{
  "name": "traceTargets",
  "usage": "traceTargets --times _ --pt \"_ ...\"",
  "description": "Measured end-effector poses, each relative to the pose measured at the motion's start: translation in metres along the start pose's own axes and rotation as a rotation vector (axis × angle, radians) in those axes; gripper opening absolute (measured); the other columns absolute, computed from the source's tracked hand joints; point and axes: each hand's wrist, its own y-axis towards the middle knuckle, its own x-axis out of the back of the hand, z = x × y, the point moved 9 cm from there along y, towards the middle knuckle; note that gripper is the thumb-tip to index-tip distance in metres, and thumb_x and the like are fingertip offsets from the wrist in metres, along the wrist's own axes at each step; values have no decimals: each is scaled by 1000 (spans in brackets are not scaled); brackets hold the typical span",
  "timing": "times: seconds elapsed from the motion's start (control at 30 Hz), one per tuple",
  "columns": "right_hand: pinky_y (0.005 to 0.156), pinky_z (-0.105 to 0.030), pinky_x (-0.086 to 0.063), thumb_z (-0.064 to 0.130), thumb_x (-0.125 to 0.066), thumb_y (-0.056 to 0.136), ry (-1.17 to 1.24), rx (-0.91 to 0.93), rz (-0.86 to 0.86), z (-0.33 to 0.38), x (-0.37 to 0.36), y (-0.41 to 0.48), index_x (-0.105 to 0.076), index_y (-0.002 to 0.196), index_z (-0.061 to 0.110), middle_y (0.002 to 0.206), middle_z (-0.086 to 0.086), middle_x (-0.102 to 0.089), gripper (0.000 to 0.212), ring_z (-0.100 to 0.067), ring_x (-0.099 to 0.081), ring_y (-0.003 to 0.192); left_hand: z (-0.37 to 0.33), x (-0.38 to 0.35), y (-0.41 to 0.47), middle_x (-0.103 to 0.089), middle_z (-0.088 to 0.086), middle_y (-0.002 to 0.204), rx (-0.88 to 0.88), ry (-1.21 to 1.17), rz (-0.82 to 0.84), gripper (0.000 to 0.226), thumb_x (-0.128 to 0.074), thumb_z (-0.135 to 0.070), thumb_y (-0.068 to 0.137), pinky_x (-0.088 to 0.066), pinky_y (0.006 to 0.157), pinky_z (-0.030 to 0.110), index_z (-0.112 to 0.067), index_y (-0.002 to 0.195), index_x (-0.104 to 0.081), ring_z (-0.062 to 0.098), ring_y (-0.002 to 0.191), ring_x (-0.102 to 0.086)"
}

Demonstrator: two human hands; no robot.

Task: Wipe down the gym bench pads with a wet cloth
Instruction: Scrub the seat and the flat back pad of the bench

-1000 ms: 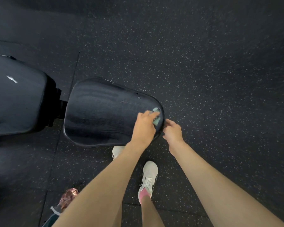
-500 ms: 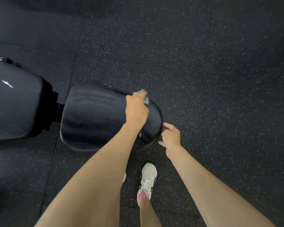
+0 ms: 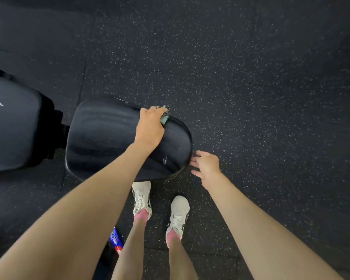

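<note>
The left hand (image 3: pixel 150 128) bore on the far edge of the seat pad (image 3: pixel 101 138), its fingers (image 3: pixel 156 110) clamped around a pale green cloth (image 3: pixel 164 119) that lay against the pad's far rim. The right hand (image 3: pixel 207 164) hung just beside the pad's narrow end, fingers spread apart and holding nothing; contact with the rim could not be determined. The back pad (image 3: pixel 12 128) stood to the left. Half a second earlier the right fingers were curled at that end. One second earlier the cloth was at the narrow end.
</note>
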Motion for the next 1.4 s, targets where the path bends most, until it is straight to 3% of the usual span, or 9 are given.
traceTargets --times 0.27,0.4,0.63,0.77,0.83,1.0,1.17,1.3,1.4 --pt "98 -43 -41 39 -24 105 -18 -39 21 -7 5 -1 -50 131 8 103 -12 -67 48 -23 -63 92 -50 -57 -63 -53 0 128 -308 128 283 53 -48 8 87 -51 82 44 -18 133 -54 25 111 -37" --pt "103 -40 -39 44 -24 104 -31 11 -1 -6 8 -2 -55 128 8 105 -10 -67 53 -21 -62 90 -52 -62 -97 -60 0 115 -487 165 326 47 -60 7 80 -54 58 43 -15 122 -62 28 102 -43" --pt "88 -32 -38 44 -24 104 -36 28 75 -16 2 -16 -57 126 8 112 -10 -65 54 -19 -59 91 -45 -52 -144 -64 -2 107 -752 224 351 59 -72 13 58 -45 41 23 -17 109 -68 20 92 -42" --pt "94 -33 -37 45 -23 104 -65 49 74 -17 3 -19 -58 127 6 119 -14 -65 57 -23 -61 99 -58 -24 -106 -67 3 105 -513 87 58 51 -67 18 63 -50 40 33 -8 107 -69 21 92 -36" --pt "88 -31 -38 45 -23 104 -69 50 57 -17 6 -19 -58 126 5 119 -15 -65 58 -25 -61 102 -64 -32 -90 -65 2 110 -386 95 41 49 -63 17 69 -52 48 36 -8 112 -67 23 97 -39" --pt "74 -28 -41 47 -26 103 -59 94 42 -24 4 -19 -59 121 7 114 -11 -68 55 -20 -63 90 -62 -61 -117 -65 0 91 -553 228 73 38 -77 9 57 -39 41 22 -10 89 -71 24 87 -44" --pt "88 -29 -40 43 -26 104 -15 87 87 -42 -10 -28 -52 131 13 125 -7 -62 48 -14 -59 86 -33 -53 -167 -66 -2 94 -640 316 68 50 -77 8 49 -44 46 23 -13 93 -73 22 85 -45" --pt "95 -34 -42 39 -27 104 -37 151 39 -47 -13 -33 -52 129 13 118 -10 -64 44 -17 -60 94 -5 -38 -184 -65 7 103 -388 197 -35 64 -80 13 47 -40 41 21 -6 108 -69 21 88 -38" --pt "84 -31 -43 38 -27 104 -13 165 -23 -55 -9 -32 -53 129 10 109 -11 -64 46 -18 -60 92 -12 -39 -185 -57 10 109 -219 54 -97 67 -76 13 54 -40 42 22 -5 117 -62 21 91 -37"
